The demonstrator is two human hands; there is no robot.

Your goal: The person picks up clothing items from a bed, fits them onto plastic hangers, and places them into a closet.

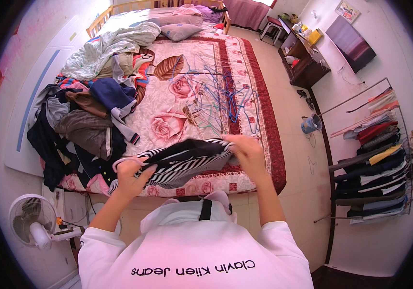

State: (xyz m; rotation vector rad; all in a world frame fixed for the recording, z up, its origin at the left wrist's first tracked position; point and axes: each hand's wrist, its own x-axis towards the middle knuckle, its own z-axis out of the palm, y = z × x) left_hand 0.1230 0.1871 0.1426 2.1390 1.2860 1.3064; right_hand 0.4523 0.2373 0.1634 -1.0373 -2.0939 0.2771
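Note:
Stretched between both hands above the near edge of the bed is a black-and-white striped garment [180, 161] with dark and grey parts. My left hand [131, 174] is closed on its left end. At its upper right end, my right hand [248, 153] grips the edge with closed fingers. The garment hangs in folds, so its exact kind does not show. Just beyond it, many thin wire hangers [230, 98], mostly blue, lie tangled on the flowered bedspread [160, 125]. Left of the garment, a heap of dark clothes [83, 125] covers that side of the bed.
A white fan [32, 221] stands at the near left. Along the right wall, a rack [377, 164] carries several hung clothes. A blue bin [311, 124] and dark slippers [306, 98] are on the floor beside the bed. Pillows [181, 31] lie at the far end.

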